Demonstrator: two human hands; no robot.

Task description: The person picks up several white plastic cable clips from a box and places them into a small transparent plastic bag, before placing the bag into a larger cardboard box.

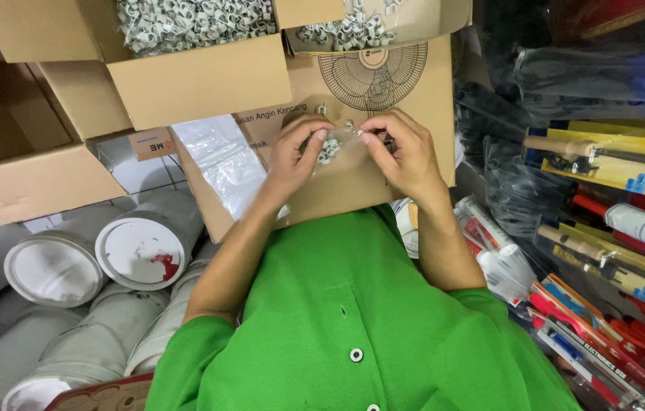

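Hands at work over a flat carton (406, 91) printed with a fan drawing. Left hand (292, 156) and right hand (406, 156) met above the carton, both curled with fingers pinched together on a small clear bag (332, 146) of pale clips, held between them just above the cardboard. Left fingers closed on the bag's left side; right thumb and forefinger nipped its upper right edge. A sheet of clear plastic (220, 164) lay on the carton's left part, just beside the left wrist. Two open boxes stood beyond the hands: a larger box (201, 80) at upper left and a smaller one (414, 23) at upper right, each holding loose grey-white clips (193, 23). White pipe ends (140, 251) lay at lower left, near the left elbow. Packaged tools (604, 152) were stacked at right, well apart from the bag. A green shirt (353, 320) filled the foreground.
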